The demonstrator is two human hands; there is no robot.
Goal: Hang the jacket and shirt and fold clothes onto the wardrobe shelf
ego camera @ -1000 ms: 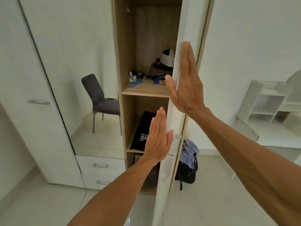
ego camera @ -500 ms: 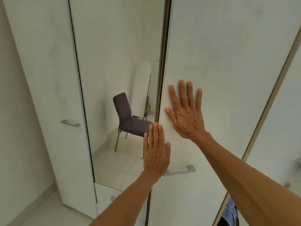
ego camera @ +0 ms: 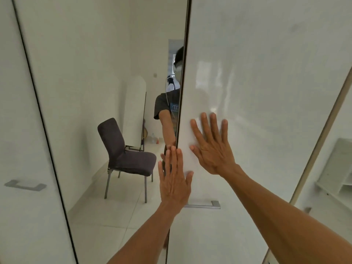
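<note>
White door [ego camera: 266, 73] with one handle [ego camera: 202, 205] bears left hand [ego camera: 174, 180], right hand [ego camera: 211, 149].

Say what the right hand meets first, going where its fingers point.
Way looks free: right hand lies flat on the glossy white wardrobe door, only bare panel above its fingers in view.

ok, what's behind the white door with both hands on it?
Nothing inside shows. The white door covers everything behind it; only a thin dark seam runs down its left edge, beside the mirror panel. The right hand lies flat on the door, the left hand across that seam.
</note>
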